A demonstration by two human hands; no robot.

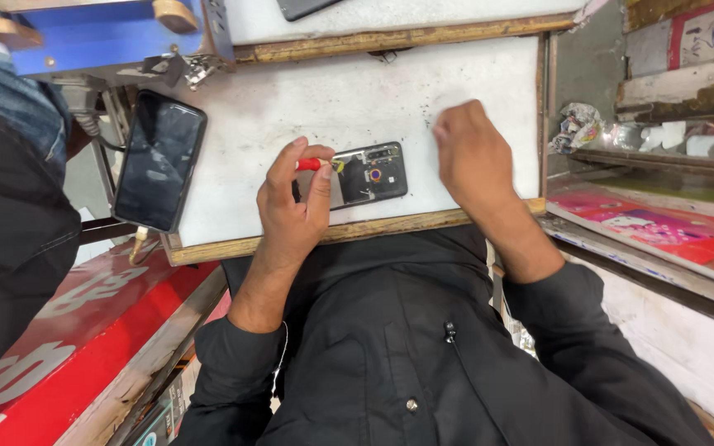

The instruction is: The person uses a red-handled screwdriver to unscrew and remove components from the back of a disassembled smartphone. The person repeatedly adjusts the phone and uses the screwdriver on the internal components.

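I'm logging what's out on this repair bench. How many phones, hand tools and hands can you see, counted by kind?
Phones: 3 - opened phone, black phone, and a dark phone corner at the top edge.
Hand tools: 1 - red-handled tool in the left hand.
Hands: 2 - left hand, right hand.
Total: 6

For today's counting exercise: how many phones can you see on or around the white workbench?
3. An opened phone lies by the left hand; a black phone rests at the bench's left edge; a third shows partly at the top. Others may be hidden.
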